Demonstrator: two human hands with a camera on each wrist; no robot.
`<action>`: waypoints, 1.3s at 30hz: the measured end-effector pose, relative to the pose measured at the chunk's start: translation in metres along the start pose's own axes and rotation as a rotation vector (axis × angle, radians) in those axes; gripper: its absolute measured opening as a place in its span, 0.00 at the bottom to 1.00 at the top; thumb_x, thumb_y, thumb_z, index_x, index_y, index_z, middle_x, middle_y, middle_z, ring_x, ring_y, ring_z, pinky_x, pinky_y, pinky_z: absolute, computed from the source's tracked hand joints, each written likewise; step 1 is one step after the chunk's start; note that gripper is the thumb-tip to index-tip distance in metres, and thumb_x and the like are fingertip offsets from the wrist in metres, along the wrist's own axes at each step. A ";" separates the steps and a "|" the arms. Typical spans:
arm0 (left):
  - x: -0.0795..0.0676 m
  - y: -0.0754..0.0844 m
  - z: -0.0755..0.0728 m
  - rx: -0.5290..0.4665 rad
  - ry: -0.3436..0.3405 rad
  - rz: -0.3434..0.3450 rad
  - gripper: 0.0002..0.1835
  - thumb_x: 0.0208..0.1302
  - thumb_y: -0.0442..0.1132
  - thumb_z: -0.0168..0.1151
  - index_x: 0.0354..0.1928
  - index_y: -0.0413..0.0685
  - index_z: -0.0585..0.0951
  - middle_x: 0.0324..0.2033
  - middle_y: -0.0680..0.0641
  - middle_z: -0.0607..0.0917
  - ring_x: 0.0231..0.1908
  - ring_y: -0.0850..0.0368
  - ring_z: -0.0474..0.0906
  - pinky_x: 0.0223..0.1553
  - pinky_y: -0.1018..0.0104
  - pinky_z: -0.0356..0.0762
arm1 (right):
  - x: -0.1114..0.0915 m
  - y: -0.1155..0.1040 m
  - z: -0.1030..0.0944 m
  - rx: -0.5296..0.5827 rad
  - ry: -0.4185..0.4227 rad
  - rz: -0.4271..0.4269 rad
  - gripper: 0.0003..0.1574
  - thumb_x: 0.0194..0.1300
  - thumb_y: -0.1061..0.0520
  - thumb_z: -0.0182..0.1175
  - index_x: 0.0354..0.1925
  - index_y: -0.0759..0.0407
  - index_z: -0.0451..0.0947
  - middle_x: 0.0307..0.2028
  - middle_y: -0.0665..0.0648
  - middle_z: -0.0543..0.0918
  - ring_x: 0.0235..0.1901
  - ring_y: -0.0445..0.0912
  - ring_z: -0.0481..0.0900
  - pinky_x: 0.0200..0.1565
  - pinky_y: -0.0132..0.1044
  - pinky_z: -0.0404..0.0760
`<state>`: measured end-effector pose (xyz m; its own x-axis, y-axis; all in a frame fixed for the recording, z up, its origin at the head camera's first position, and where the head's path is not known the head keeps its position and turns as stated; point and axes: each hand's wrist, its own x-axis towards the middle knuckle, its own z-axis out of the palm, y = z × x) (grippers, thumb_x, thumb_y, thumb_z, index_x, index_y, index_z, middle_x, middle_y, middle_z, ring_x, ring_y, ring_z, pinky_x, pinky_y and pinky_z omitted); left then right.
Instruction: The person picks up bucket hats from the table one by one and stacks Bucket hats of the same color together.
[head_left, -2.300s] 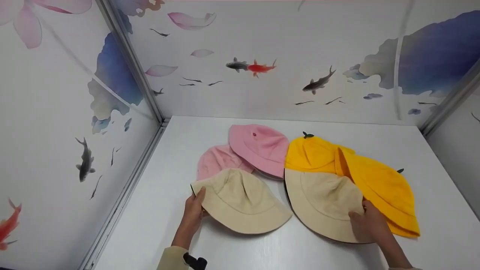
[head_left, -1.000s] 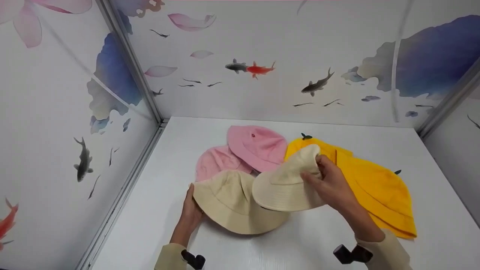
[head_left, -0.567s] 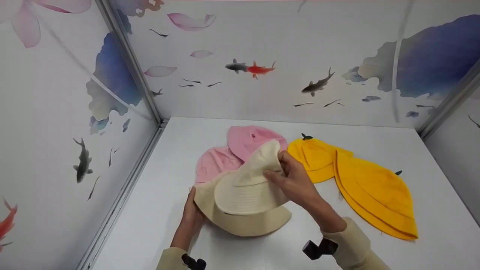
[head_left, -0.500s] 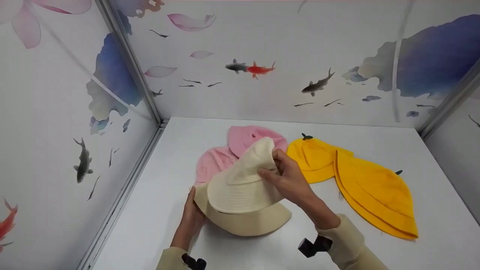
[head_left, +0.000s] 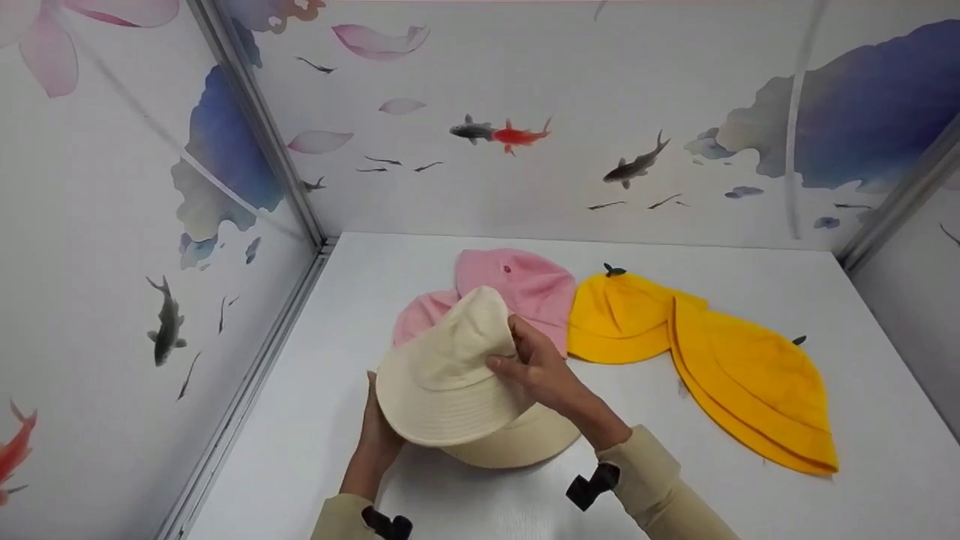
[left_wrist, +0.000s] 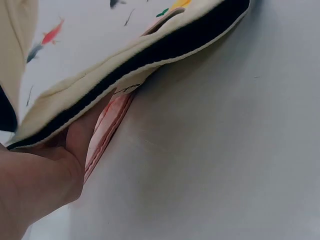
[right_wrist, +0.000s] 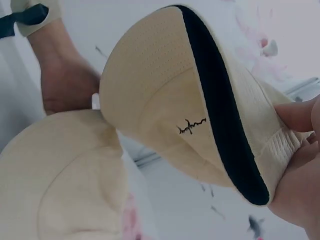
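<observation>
My right hand (head_left: 551, 375) pinches the crown of a cream bucket hat (head_left: 450, 367), holding it raised and tilted. Beneath it, a second beige bucket hat (head_left: 517, 444) shows only part of its brim in the head view. At that lower hat's left edge is my left hand (head_left: 379, 435), its thumb up by the brim. From the left wrist, the left hand (left_wrist: 45, 180) grips the dark-lined brim from below; its fingertips are hidden. The right wrist view shows the raised hat's (right_wrist: 150, 70) dark inner band and small dark lettering, with the lower hat (right_wrist: 70, 185) beside it.
Two pink bucket hats (head_left: 517, 289) overlap behind the beige ones. To the right lie two overlapping yellow hats (head_left: 757, 382) with green sprouts on top. All rest on a white table (head_left: 292, 450), enclosed by walls (head_left: 525, 195) printed with fish and petals.
The right hand has lifted the cream hat off the table beside the yellow hats and carried it left, over the lower beige hat. The left hand has stayed at the lower hat's left edge.
</observation>
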<state>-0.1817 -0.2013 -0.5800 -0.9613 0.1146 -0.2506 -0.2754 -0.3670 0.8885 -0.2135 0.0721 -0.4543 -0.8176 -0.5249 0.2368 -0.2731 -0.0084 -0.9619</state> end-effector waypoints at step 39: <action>0.009 -0.016 -0.008 0.100 0.037 -0.018 0.39 0.75 0.52 0.55 0.75 0.36 0.54 0.53 0.50 0.82 0.49 0.65 0.80 0.49 0.71 0.80 | -0.043 0.125 -0.041 -0.292 0.150 0.324 0.24 0.70 0.55 0.62 0.61 0.61 0.76 0.54 0.62 0.81 0.55 0.53 0.76 0.59 0.53 0.76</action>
<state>-0.1862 -0.2022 -0.5996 -0.9563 0.0852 -0.2796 -0.2923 -0.2706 0.9173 -0.2333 0.1286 -0.5794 -0.9429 -0.3316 -0.0321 -0.1049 0.3871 -0.9160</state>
